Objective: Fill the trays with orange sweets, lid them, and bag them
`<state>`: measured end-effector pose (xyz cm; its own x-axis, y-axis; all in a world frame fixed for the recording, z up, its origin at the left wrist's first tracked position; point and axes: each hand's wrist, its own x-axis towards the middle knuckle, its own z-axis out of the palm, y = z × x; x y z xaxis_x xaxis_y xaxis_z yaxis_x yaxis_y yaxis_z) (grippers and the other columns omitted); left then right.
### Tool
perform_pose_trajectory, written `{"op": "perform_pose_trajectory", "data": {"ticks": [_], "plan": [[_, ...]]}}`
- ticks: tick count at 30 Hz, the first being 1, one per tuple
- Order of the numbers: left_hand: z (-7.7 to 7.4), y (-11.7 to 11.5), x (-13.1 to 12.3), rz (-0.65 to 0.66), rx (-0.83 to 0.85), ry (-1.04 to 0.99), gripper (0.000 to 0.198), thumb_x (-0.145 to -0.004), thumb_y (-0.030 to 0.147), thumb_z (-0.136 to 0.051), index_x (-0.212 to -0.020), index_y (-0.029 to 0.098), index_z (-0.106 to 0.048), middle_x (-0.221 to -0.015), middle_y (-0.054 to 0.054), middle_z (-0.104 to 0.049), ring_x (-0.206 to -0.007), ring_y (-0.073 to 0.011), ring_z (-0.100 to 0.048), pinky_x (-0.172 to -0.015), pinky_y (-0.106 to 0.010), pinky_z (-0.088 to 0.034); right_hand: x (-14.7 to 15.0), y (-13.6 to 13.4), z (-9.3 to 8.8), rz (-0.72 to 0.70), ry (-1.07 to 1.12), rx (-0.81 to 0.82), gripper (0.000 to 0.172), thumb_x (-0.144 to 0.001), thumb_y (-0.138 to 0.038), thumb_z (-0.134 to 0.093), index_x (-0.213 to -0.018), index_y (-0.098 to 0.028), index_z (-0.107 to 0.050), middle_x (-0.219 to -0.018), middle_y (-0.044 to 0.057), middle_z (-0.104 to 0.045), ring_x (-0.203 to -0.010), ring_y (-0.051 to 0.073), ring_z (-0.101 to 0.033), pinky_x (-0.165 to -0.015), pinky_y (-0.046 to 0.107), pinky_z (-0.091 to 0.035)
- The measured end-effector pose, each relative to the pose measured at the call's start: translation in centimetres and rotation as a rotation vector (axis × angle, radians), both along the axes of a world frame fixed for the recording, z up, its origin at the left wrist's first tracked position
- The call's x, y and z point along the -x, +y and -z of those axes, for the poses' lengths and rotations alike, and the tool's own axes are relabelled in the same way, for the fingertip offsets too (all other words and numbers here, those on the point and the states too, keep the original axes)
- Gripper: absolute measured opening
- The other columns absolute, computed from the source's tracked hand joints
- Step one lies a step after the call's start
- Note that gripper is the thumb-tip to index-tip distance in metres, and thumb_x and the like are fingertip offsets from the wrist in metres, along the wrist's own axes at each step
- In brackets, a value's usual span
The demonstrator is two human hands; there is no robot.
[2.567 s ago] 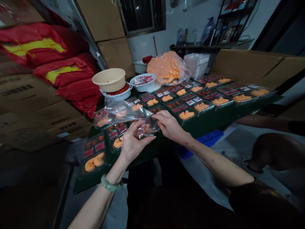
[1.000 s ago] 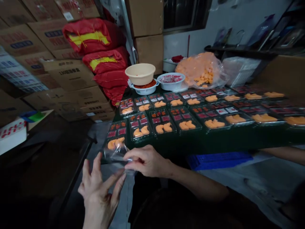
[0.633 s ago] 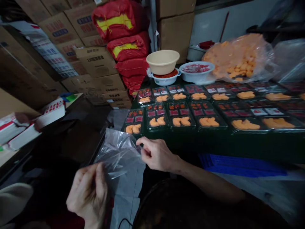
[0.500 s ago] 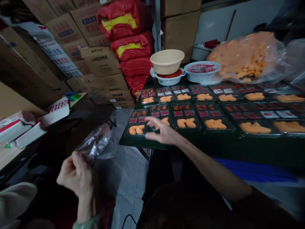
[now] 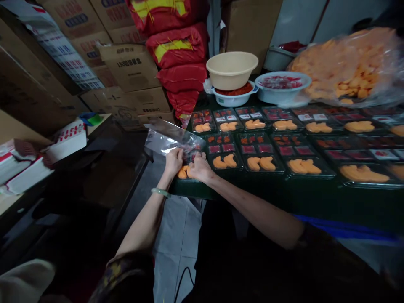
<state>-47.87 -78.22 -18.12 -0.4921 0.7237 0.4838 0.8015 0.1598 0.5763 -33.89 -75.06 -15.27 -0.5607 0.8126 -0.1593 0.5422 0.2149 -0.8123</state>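
Observation:
A clear plastic bag [image 5: 167, 136] spreads over the back of the front-left food tray [image 5: 182, 172], its loose part hanging out past the table's left corner. My left hand [image 5: 173, 163], with a pale green bangle at the wrist, is closed on the bag's near edge. At the tray's right side, my right hand [image 5: 201, 167] has its fingers curled together on the bag's other edge. Orange curved pieces show between the two hands. Beside my right hand sits another black tray [image 5: 224, 161] with orange pieces, red packets and reddish-brown packets.
Two rows of similar trays [image 5: 304, 166] cover the dark green table [image 5: 268, 191]. Behind them stand a cream basin [image 5: 232, 69], a white basin of red packets [image 5: 282, 94] and a big bag of orange pieces [image 5: 356, 67]. Cartons [image 5: 134, 69] and red sacks [image 5: 181, 46] are stacked at the back.
My left hand has brought the plastic bag rightward from beside the table to the front-left tray. My right hand, open before, has closed on the bag there. The view has shifted slightly.

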Motion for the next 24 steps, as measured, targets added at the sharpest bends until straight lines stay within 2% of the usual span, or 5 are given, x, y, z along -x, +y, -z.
{"op": "perform_pose_trajectory", "data": {"ticks": [4, 10, 15, 21, 24], "plan": [[1.0, -1.0, 0.1, 0.043, 0.047, 0.018, 0.018, -0.078, 0.025, -0.046, -0.07, 0.016, -0.059, -0.073, -0.007, -0.061, -0.073, -0.0185, -0.056, -0.075, -0.032, -0.044, 0.9, 0.2, 0.9, 0.149, 0.095, 0.085, 0.037, -0.078, -0.014, -0.05, -0.114, -0.013, -0.043, -0.121, 0.017, -0.05, -0.112, 0.024, -0.052, -0.092, 0.033, -0.044], [1.0, -3.6, -0.2, -0.045, 0.026, 0.017, 0.02, -0.08, 0.029, -0.045, -0.073, 0.015, -0.057, -0.084, -0.01, -0.063, -0.08, -0.021, -0.057, -0.078, -0.035, -0.044, 2.0, 0.0, 1.6, 0.187, 0.271, 0.331, 0.007, -0.081, -0.019, -0.05, -0.087, -0.014, -0.049, -0.077, 0.006, -0.06, -0.07, 0.015, -0.061, -0.048, 0.02, -0.046], [0.8, -4.4, -1.5, -0.092, -0.006, -0.013, 0.024, -0.083, 0.031, -0.043, -0.078, 0.013, -0.059, -0.083, -0.01, -0.064, -0.076, -0.0181, -0.058, -0.073, -0.031, -0.046, 1.2, -0.6, 0.6, 0.153, 0.421, 0.449, 0.026, -0.067, -0.009, -0.062, -0.084, -0.018, -0.044, -0.071, -0.002, -0.056, -0.058, 0.009, -0.059, -0.042, 0.014, -0.041], [-2.0, -5.7, -1.5, -0.254, -0.154, 0.028, 0.027, -0.08, 0.036, -0.053, -0.073, 0.013, -0.065, -0.067, -0.004, -0.058, -0.066, -0.0155, -0.053, -0.064, -0.027, -0.042, -7.0, -0.9, -0.7, 0.011, 0.637, 0.569, 0.028, -0.066, -0.012, -0.062, -0.086, -0.019, -0.044, -0.071, -0.005, -0.056, -0.056, 0.01, -0.061, -0.044, 0.018, -0.046], [-3.5, -5.3, -2.1, -0.176, -0.176, 0.159, 0.027, -0.082, 0.036, -0.053, -0.073, 0.014, -0.067, -0.06, -0.001, -0.05, -0.057, -0.0122, -0.046, -0.057, -0.025, -0.038, -13.2, -0.7, -1.1, -0.201, 0.721, 0.682, 0.029, -0.069, -0.017, -0.065, -0.092, -0.017, -0.047, -0.078, -0.002, -0.061, -0.062, 0.013, -0.065, -0.053, 0.022, -0.051]]}}
